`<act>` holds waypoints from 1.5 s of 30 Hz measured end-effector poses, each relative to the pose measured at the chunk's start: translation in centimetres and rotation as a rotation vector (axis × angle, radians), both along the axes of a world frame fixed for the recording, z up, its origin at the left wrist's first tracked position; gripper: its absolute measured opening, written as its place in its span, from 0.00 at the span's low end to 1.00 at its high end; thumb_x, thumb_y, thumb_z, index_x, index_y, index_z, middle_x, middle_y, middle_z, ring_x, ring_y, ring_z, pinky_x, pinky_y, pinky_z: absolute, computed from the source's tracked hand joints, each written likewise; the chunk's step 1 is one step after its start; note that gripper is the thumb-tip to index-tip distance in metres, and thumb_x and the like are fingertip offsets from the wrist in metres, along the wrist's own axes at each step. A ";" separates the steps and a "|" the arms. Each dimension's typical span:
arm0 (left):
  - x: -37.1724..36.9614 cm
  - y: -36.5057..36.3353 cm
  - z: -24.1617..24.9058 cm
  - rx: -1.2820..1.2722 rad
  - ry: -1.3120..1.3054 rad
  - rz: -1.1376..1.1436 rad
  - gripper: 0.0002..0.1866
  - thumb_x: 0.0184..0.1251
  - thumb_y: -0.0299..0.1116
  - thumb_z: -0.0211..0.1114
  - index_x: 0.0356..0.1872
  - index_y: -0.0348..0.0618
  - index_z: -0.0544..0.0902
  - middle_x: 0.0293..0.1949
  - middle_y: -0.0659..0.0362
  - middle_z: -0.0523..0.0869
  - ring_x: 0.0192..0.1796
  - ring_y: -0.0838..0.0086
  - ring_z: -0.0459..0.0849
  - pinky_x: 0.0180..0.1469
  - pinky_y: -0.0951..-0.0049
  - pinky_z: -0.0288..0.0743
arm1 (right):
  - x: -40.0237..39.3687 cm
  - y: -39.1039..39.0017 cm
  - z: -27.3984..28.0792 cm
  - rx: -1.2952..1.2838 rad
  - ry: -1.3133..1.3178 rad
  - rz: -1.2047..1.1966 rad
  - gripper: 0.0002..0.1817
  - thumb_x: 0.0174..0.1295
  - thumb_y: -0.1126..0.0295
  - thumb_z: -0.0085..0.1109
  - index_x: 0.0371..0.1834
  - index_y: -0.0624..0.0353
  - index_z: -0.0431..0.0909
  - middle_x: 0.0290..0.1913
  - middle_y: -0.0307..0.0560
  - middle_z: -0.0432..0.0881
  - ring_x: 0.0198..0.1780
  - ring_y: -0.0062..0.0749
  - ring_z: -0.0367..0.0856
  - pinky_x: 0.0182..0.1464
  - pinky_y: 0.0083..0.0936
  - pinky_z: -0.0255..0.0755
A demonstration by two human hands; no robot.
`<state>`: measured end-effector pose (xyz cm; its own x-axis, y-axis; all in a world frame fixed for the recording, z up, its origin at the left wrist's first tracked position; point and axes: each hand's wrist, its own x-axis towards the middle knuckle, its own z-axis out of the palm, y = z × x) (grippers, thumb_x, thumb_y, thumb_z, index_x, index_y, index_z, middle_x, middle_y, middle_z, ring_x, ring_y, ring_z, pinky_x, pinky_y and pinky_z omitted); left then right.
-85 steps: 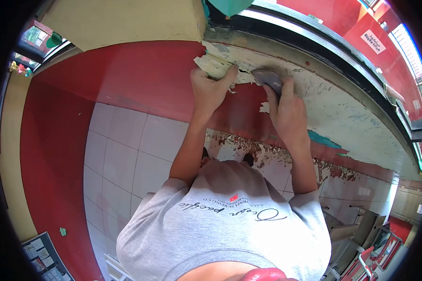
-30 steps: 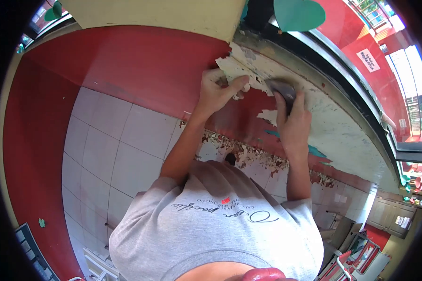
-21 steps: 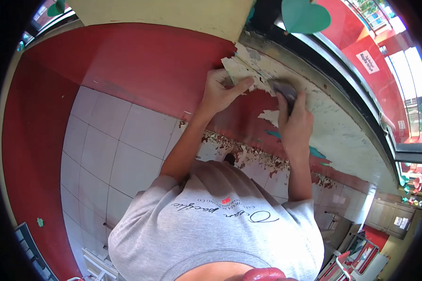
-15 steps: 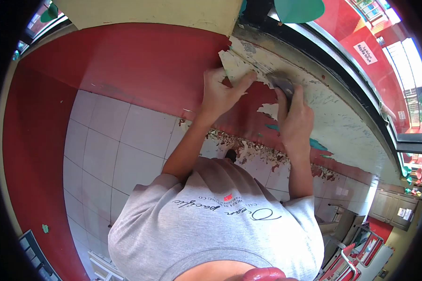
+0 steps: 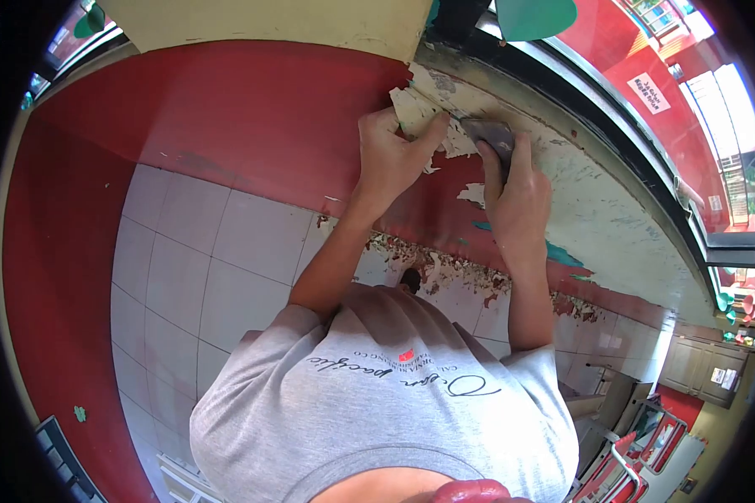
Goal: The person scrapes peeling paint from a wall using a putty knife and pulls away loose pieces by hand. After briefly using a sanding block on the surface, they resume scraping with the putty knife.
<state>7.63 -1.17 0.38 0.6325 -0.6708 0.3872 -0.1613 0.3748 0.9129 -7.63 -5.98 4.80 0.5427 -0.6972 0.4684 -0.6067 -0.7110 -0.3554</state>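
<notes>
A person's left hand pinched a loose flap of peeling paint while the right hand gripped a scraper pressed against the window ledge.

Left hand re-gripped peeling paint — scraper advanced.

The flat grey metal scraper blade looks dull and matt. The cream painted window sill is rough, its coat cracked and flaking into curled chips. The red wall below has a smooth satin sheen; the white floor tiles look glazed. The grey T-shirt is soft matt cloth.
</notes>
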 end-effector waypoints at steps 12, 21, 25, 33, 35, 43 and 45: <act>0.1 -0.4 -0.8 -0.041 0.049 -0.024 0.05 0.61 0.25 0.68 0.33 0.32 0.86 0.24 0.61 0.87 0.25 0.86 0.81 0.26 0.80 0.73 | -0.8 -0.3 -0.8 0.068 -0.082 -0.027 0.14 0.67 0.64 0.59 0.48 0.61 0.71 0.27 0.61 0.83 0.27 0.58 0.82 0.28 0.47 0.74; 0.4 -0.5 -0.7 -0.059 0.078 -0.024 0.06 0.61 0.26 0.69 0.32 0.32 0.86 0.24 0.61 0.87 0.26 0.87 0.81 0.25 0.80 0.72 | -0.5 -0.3 -1.2 0.117 -0.151 -0.027 0.15 0.67 0.64 0.59 0.48 0.63 0.71 0.26 0.63 0.82 0.27 0.59 0.83 0.28 0.47 0.74; 0.4 -0.3 -1.2 -0.047 0.082 -0.053 0.06 0.61 0.27 0.69 0.31 0.32 0.86 0.25 0.61 0.88 0.25 0.87 0.81 0.26 0.80 0.72 | 0.7 0.5 -0.5 0.037 -0.063 -0.064 0.15 0.67 0.64 0.59 0.49 0.62 0.71 0.27 0.64 0.82 0.28 0.60 0.83 0.28 0.47 0.74; 0.6 -0.1 -0.1 -0.031 -0.009 -0.047 0.06 0.61 0.26 0.69 0.31 0.32 0.87 0.24 0.60 0.88 0.26 0.87 0.81 0.26 0.81 0.73 | 2.9 0.2 -0.7 -0.023 -0.246 0.076 0.16 0.65 0.67 0.62 0.51 0.61 0.72 0.30 0.61 0.84 0.30 0.60 0.83 0.29 0.46 0.75; 1.1 0.0 0.1 -0.045 -0.036 -0.068 0.06 0.61 0.26 0.69 0.32 0.31 0.87 0.24 0.60 0.88 0.26 0.87 0.82 0.27 0.81 0.74 | 2.2 0.6 -0.2 -0.011 -0.238 0.045 0.16 0.64 0.67 0.63 0.51 0.60 0.72 0.31 0.60 0.84 0.30 0.59 0.84 0.29 0.44 0.75; 3.1 0.1 -1.3 -0.064 -0.055 -0.173 0.07 0.59 0.26 0.71 0.33 0.31 0.87 0.25 0.59 0.89 0.27 0.85 0.84 0.30 0.80 0.78 | 0.7 0.2 -0.5 0.046 -0.189 -0.025 0.17 0.65 0.68 0.63 0.49 0.68 0.73 0.28 0.63 0.83 0.30 0.59 0.84 0.30 0.42 0.75; 2.9 0.1 -1.1 -0.054 -0.061 -0.168 0.07 0.59 0.26 0.71 0.34 0.31 0.87 0.25 0.59 0.89 0.28 0.85 0.84 0.30 0.80 0.78 | 0.7 0.3 -0.8 0.038 -0.160 -0.007 0.17 0.65 0.67 0.62 0.49 0.69 0.73 0.29 0.64 0.83 0.31 0.59 0.84 0.29 0.43 0.75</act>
